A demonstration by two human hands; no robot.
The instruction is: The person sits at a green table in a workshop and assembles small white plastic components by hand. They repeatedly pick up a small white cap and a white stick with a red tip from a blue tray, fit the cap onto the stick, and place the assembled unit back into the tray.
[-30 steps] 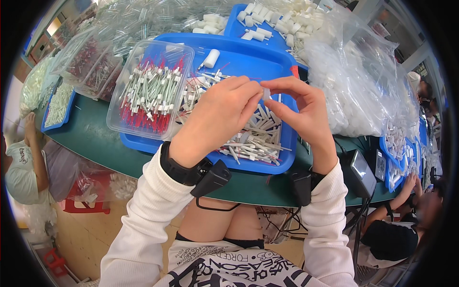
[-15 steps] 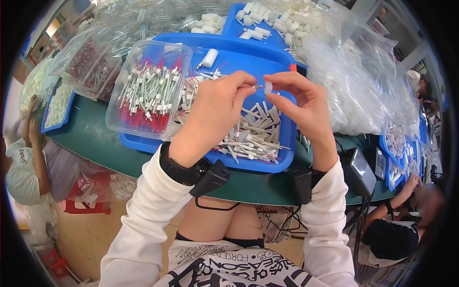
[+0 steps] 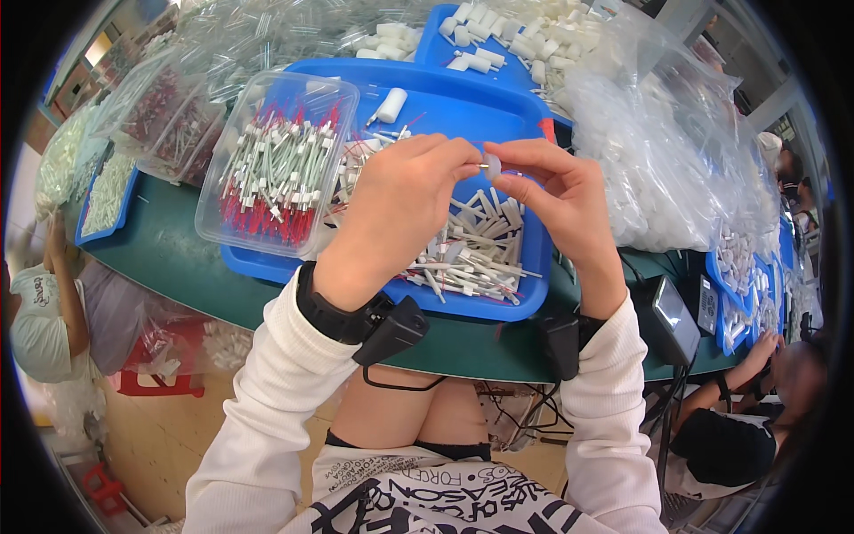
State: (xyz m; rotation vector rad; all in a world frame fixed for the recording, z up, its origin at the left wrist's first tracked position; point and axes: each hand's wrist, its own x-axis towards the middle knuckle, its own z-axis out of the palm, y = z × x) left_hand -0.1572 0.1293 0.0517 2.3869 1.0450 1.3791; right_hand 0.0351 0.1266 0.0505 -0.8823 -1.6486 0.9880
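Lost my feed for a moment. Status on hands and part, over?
Left hand and right hand pinch one small white part between fingertips, above the blue tray. Loose white pieces lie below. Nothing between hands.

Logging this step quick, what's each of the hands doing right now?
Left hand: closed, pinching a thin pin.
Right hand: closed, pinching a small white cap.
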